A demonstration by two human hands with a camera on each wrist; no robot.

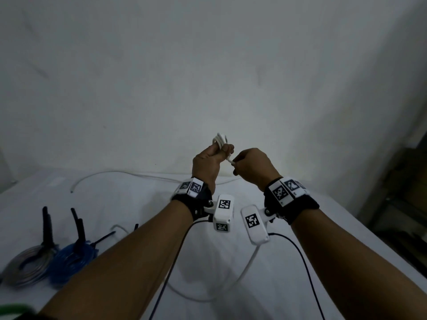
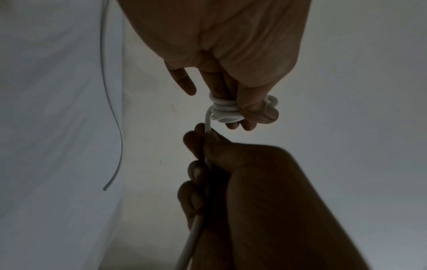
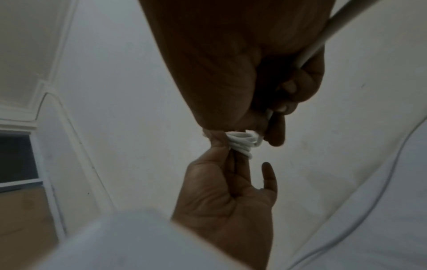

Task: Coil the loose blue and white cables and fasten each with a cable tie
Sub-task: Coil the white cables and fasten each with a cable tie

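While both hands are raised above a white-covered table (image 1: 129,204), the left hand (image 1: 209,161) grips a small coil of white cable (image 1: 220,140) and the right hand (image 1: 253,166) pinches the strand leading off it. A tied blue coil (image 1: 74,257) and a grey coil (image 1: 30,264) lie at the table's left, each with a black tie standing up from it. From the left wrist, the left hand (image 2: 231,60) shows turns of cable (image 2: 225,111) wound around its fingers, little finger held apart; the right hand (image 2: 219,164) is curled around the strand. From the right wrist, the right hand (image 3: 265,82) pinches the cable (image 3: 242,142) just beside the coil, which the left hand (image 3: 226,197) holds at its fingertips.
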